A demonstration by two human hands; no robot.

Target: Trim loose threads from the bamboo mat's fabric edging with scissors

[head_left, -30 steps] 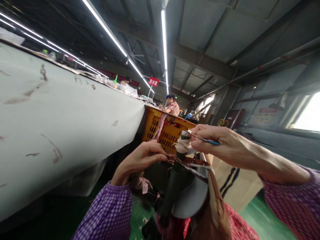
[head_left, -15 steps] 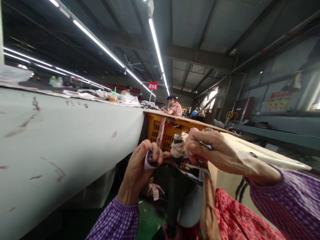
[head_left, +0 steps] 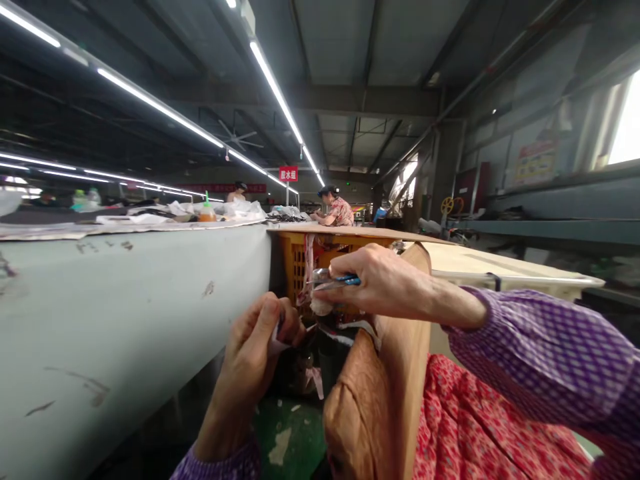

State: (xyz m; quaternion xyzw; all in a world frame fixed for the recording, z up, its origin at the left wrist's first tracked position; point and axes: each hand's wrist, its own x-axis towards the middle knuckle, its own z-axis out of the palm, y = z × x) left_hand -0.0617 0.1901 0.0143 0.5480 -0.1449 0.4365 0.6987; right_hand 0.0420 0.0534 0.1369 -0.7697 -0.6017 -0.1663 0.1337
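My left hand (head_left: 257,350) is closed, pinching a dark piece with a white underside (head_left: 276,343); most of it is hidden by the fingers. Higher up and to the right, my right hand (head_left: 393,280) grips a small blue-handled metal tool (head_left: 349,280) whose exact kind I cannot make out. Its metal end points left, over the top of an upright post with a pale wrapping (head_left: 321,305). Below the right hand, brown leather-like material (head_left: 357,407) hangs over my lap, with a white-edged dark strip (head_left: 343,337) near its top.
An orange plastic crate (head_left: 296,260) stands ahead, under a brown board. To the left is a table with a pale hanging cover (head_left: 150,307), bearing an orange bottle (head_left: 207,212) and plastic bags. A co-worker (head_left: 340,210) sits beyond. A cream-coloured surface (head_left: 510,263) lies right.
My right hand has moved left over the post, with the tool now more visible. My left hand has shifted lower and left. The brown material has risen into view. The camera view has turned and levelled.
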